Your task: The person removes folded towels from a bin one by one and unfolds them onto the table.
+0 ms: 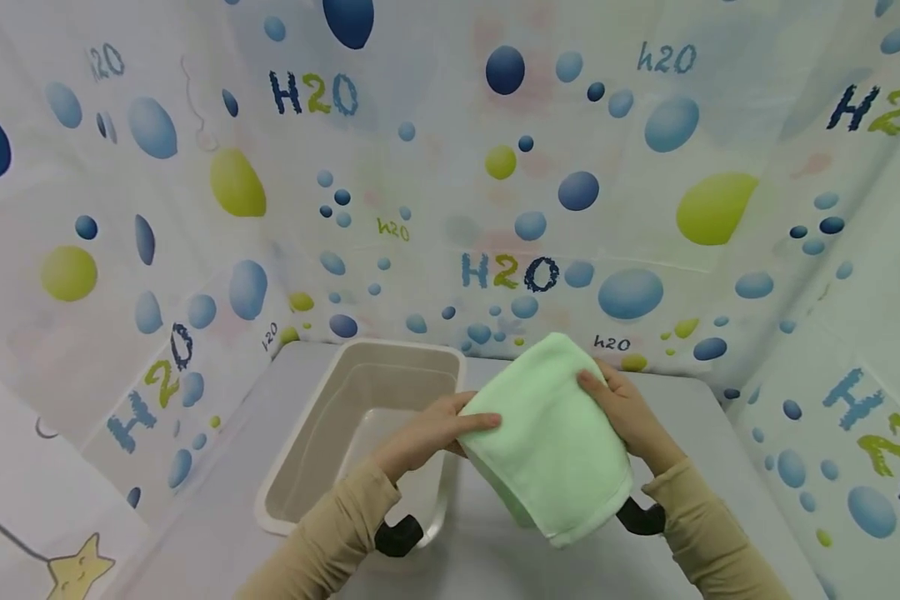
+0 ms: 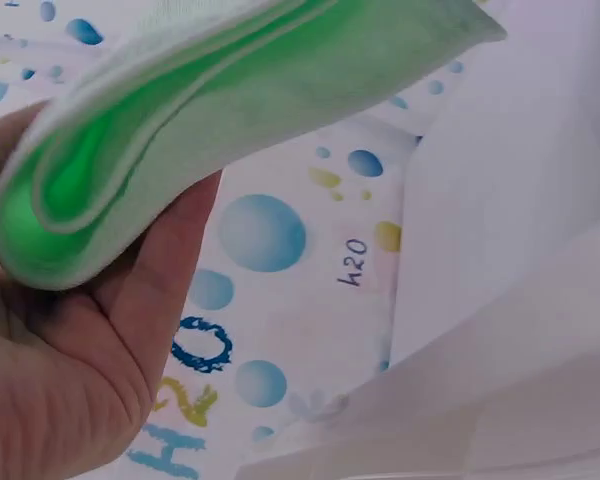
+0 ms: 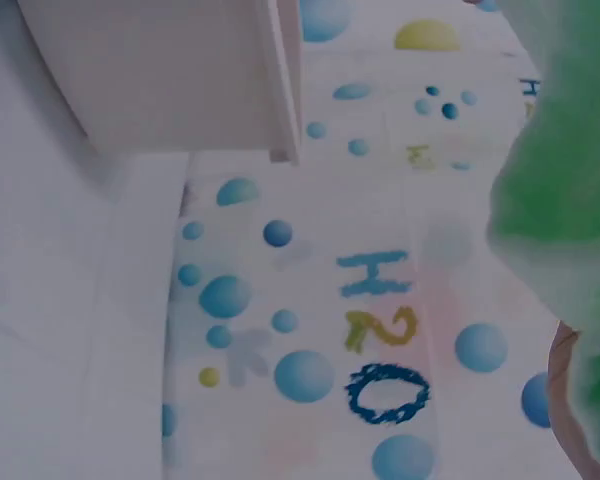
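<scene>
A folded light green cloth (image 1: pixel 547 442) is held up above the table between both hands. My left hand (image 1: pixel 427 433) pinches its left edge, thumb lying on the front face. On the opposite side, my right hand (image 1: pixel 630 412) grips the upper right edge with the thumb in front. Seen from the left wrist, the cloth (image 2: pixel 230 100) shows several folded layers, and the left hand (image 2: pixel 70 370) curls around the fold. In the right wrist view the cloth (image 3: pixel 570 150) fills the right edge, and only a sliver of the right hand (image 3: pixel 565 390) shows.
A beige plastic basin (image 1: pixel 292 467) stands on the white table (image 1: pixel 682 417) at the left, partly behind my left forearm. White curtains (image 1: pixel 435 167) printed with bubbles and H2O lettering surround the table at the back and sides. A yellow star (image 1: pixel 81 568) shows at the lower left.
</scene>
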Demonstrator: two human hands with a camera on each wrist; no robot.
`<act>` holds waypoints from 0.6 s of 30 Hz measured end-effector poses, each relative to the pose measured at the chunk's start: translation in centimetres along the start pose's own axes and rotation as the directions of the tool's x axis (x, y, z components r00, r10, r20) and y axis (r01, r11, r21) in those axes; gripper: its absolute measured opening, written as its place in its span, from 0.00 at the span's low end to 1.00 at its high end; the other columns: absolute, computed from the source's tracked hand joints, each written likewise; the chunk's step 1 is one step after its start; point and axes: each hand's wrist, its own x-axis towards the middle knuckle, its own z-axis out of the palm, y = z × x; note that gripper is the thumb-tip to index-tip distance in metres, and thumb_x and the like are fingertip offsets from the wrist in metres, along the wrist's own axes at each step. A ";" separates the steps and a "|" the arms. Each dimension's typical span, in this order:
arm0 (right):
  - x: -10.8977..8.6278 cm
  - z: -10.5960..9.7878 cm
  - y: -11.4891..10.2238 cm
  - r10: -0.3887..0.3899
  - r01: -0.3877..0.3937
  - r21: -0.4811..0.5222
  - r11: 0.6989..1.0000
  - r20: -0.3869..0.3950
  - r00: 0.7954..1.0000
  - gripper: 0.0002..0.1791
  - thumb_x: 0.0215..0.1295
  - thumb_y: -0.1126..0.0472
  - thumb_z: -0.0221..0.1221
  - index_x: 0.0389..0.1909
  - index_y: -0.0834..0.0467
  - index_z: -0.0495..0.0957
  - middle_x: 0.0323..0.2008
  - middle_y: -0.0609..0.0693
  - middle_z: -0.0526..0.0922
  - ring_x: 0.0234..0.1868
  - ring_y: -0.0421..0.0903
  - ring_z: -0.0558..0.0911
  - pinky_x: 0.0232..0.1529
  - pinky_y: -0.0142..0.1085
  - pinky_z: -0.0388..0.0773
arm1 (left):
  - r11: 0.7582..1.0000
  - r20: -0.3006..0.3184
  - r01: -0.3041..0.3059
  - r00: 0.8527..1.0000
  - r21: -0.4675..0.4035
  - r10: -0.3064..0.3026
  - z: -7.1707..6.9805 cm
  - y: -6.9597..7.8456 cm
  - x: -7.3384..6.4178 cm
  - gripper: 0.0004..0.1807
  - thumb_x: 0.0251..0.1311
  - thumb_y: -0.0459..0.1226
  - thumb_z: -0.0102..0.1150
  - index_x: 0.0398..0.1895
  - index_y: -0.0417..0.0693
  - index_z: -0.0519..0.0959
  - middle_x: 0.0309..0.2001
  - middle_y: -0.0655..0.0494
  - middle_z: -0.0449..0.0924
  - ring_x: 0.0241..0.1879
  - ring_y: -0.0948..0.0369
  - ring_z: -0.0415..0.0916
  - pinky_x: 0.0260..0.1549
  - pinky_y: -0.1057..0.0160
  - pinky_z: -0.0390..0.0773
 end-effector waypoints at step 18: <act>-2.4 -2.1 9.8 0.412 -0.355 0.240 0.903 -0.259 0.873 0.38 0.64 0.34 0.44 0.65 0.56 0.54 0.37 0.44 0.71 0.35 0.40 0.75 0.38 0.37 0.77 | 0.970 -0.284 0.205 0.930 -0.128 -0.234 4.7 -0.7 9.4 0.34 0.65 0.45 0.50 0.69 0.41 0.52 0.64 0.39 0.61 0.52 0.50 0.75 0.51 0.55 0.76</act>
